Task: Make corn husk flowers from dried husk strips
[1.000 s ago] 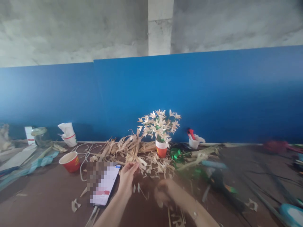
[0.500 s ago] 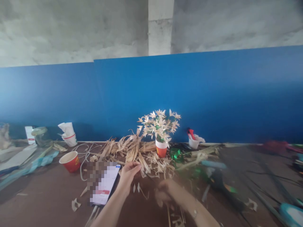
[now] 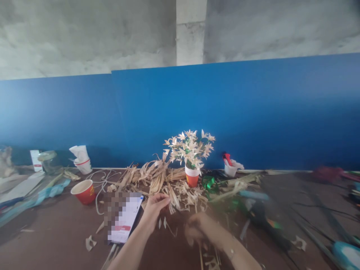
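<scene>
Near the middle of the table, my left hand (image 3: 155,207) is closed in a pinch, thumb against fingers. Anything between its fingertips is too small to make out. My right hand (image 3: 196,229) is lower and to the right, its curled fingers smeared, so I cannot tell whether they hold anything. On the brown tabletop between the hands lie small pale petal-shaped pieces (image 3: 162,223) and a thin curved strand. Behind them, shredded dry husks (image 3: 160,176) spread around a red-and-white paper cup (image 3: 192,180) bearing a bunch of cream husk flowers (image 3: 191,148).
A phone (image 3: 125,221) with a lit screen lies beside my left forearm. Left of it stand a red paper cup (image 3: 83,192) and a white cable (image 3: 102,180). Green ribbon (image 3: 208,183) and a white cup (image 3: 230,169) are at right. A blue partition (image 3: 140,120) rises behind.
My left hand has shifted very slightly to the right, still pinched. The right hand stays in nearly the same place, and the objects on the table look unchanged.
</scene>
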`<action>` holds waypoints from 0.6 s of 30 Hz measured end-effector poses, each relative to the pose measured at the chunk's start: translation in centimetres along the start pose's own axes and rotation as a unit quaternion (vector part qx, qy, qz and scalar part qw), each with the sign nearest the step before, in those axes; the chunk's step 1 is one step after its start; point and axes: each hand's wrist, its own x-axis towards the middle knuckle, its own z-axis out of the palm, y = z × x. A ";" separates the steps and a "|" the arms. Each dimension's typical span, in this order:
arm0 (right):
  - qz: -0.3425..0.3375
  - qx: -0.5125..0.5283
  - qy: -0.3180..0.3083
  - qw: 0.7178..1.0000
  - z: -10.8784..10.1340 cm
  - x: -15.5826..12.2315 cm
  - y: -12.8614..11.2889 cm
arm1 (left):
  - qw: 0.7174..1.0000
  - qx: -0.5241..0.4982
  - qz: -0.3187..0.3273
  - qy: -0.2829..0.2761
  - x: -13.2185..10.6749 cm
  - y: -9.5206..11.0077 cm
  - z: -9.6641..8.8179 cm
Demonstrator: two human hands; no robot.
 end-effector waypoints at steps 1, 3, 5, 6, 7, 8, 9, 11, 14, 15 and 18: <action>0.000 0.002 0.001 1.000 0.0 0.0 0.0 | 1.000 -0.003 -0.003 -0.005 0.0 -0.1 0.0; -0.004 0.008 0.001 1.000 0.0 0.2 0.2 | 1.000 -0.012 -0.010 -0.015 0.1 -0.2 -0.1; -0.012 0.012 -0.001 1.000 0.0 0.4 0.5 | 1.000 -0.018 -0.016 -0.018 0.1 -0.3 -0.2; -0.013 0.012 0.000 1.000 0.1 0.5 0.6 | 1.000 -0.020 -0.019 -0.015 0.1 -0.3 -0.2; -0.015 0.013 0.002 1.000 0.1 0.5 0.7 | 1.000 -0.021 -0.021 -0.010 0.1 -0.2 -0.1; -0.016 0.015 0.005 1.000 0.1 0.5 0.6 | 0.999 -0.021 -0.024 -0.006 0.1 -0.2 -0.1; -0.016 0.015 0.006 1.000 0.1 0.5 0.5 | 0.999 -0.020 -0.025 -0.004 0.1 -0.1 -0.1; -0.017 0.006 0.003 1.000 0.2 0.3 0.1 | 1.000 -0.020 -0.022 -0.003 0.0 0.0 0.1; -0.021 -0.023 -0.002 1.000 0.3 0.0 -0.5 | 1.000 -0.019 -0.009 -0.008 -0.2 0.1 0.3; -0.025 -0.030 -0.001 0.999 0.4 0.0 -0.6 | 1.000 -0.018 -0.006 -0.012 -0.3 0.1 0.3; -0.033 -0.023 -0.001 0.999 0.4 0.2 -0.2 | 1.000 -0.015 -0.006 -0.017 -0.3 0.2 0.3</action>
